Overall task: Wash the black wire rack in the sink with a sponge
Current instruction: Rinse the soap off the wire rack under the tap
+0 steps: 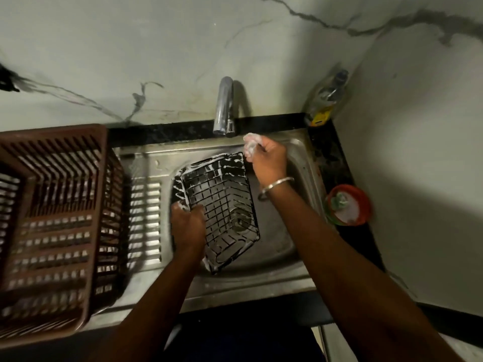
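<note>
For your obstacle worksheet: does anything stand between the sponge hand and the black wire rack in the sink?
Nothing visible does. The right hand holds the soapy sponge just off the rack's far corner, with only open space between. The left hand grips the rack's left side.

Left hand [188, 228] clenched, right hand [266, 159] raised, curled.

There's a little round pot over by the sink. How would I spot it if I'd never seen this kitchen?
Start at the stainless steel sink and move to the dark counter strip along its right side. About halfway along sits the small round orange tub holding whitish paste and a green scrap. The only other item on that strip, a clear plastic bottle with a yellow label, is tall and stands in the far corner.
</note>
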